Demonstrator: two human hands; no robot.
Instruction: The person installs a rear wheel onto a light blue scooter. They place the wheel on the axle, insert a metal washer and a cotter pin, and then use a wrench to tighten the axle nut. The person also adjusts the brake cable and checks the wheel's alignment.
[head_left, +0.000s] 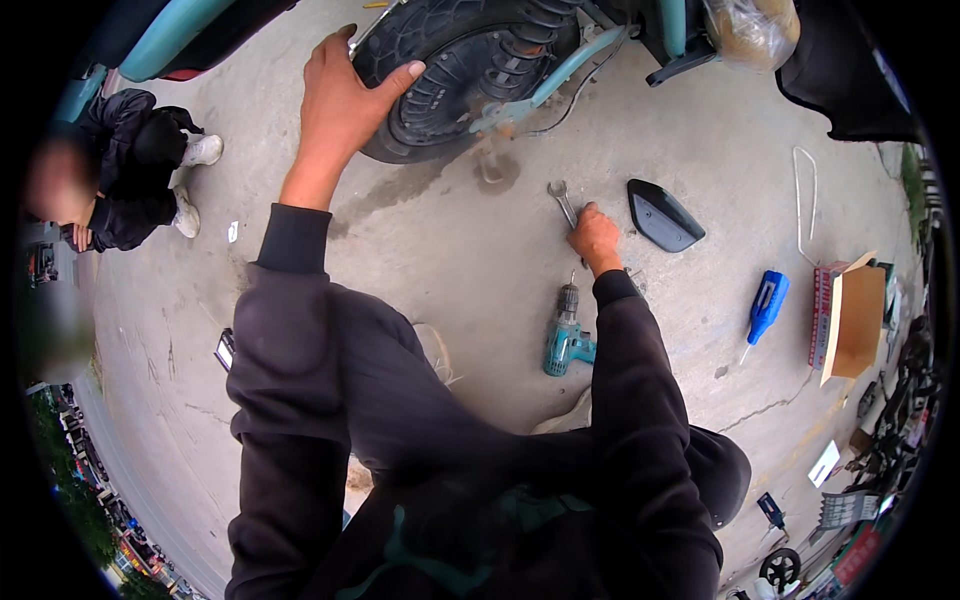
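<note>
My left hand (345,105) lies on the black knobbly tyre (400,140) of a wheel at the top, thumb and fingers spread apart. A thin silver metal bar (376,26) shows beside its fingertips; whether they touch it I cannot tell. Down on the concrete, my right hand (597,240) is closed around an open-ended wrench (562,198), whose jaw points away from me. Just nearer than that hand lies a teal cordless drill (562,345), its bit pointing forward. To the right of the wrench rests a black plastic cover (664,216).
A blue-handled screwdriver (766,304) and an open cardboard box (822,322) lie at the right, with a bent white wire loop (800,190) beyond. Light-blue vehicle framework (560,80) surrounds the wheel. Another person (135,150) squats at the left. Assorted parts (850,510) litter the right edge.
</note>
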